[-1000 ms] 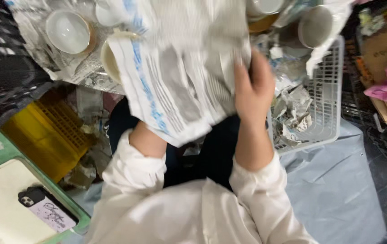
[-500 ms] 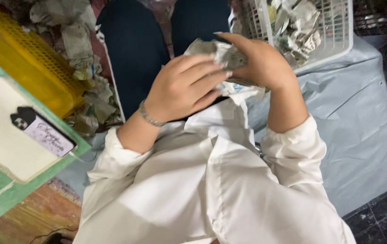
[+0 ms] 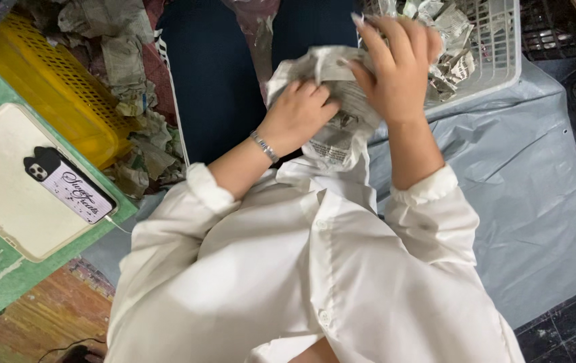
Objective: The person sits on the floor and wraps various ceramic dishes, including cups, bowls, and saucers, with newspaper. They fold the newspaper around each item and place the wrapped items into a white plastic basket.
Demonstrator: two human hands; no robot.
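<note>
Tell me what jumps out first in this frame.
Both hands meet at top centre around a crumpled newspaper bundle: the left hand presses its side, the right hand grips it from above. Behind them at the top right, a white plastic basket holds crumpled paper scraps. At the left, a yellow crate lies beside a phone resting on a white tray.

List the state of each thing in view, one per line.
Newspaper bundle: crumpled, wrapped, held in both hands.
Left hand: closed on the bundle.
Right hand: fingers spread over the bundle's top.
White basket: holding crumpled paper scraps.
Yellow crate: tilted among paper scraps.
Phone: lying back side up, cable plugged in.
</note>
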